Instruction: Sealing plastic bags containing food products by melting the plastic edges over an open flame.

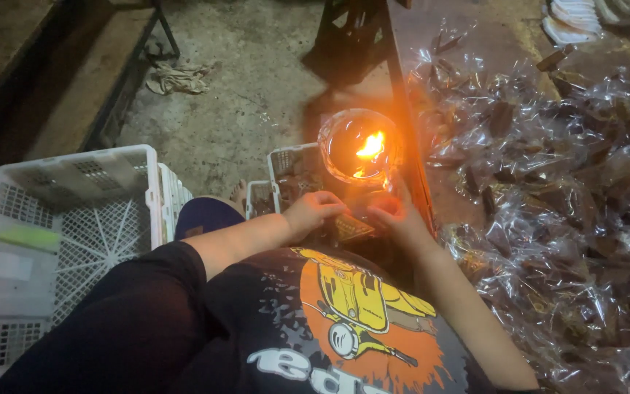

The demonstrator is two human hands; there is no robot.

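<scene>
Both hands meet just below the flame (371,147) in its glass bowl (359,148), left hand (313,211) & right hand (391,211) each pinched narrow on a small clear packet (353,228) lying across btwn them, flame straight ahead, right hand nearer; white crate (60,233) at left.

Left hand (313,211) and right hand (391,211) at flame (370,147), wrapped packets (570,219) beside

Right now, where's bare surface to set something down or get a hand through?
Free: the concrete floor between the white crate, the rag and the dark stand. Crowded: the table right of the flame is heaped with clear wrapped packets. Left hand and right hand fill the gap under the glass lamp.
</scene>
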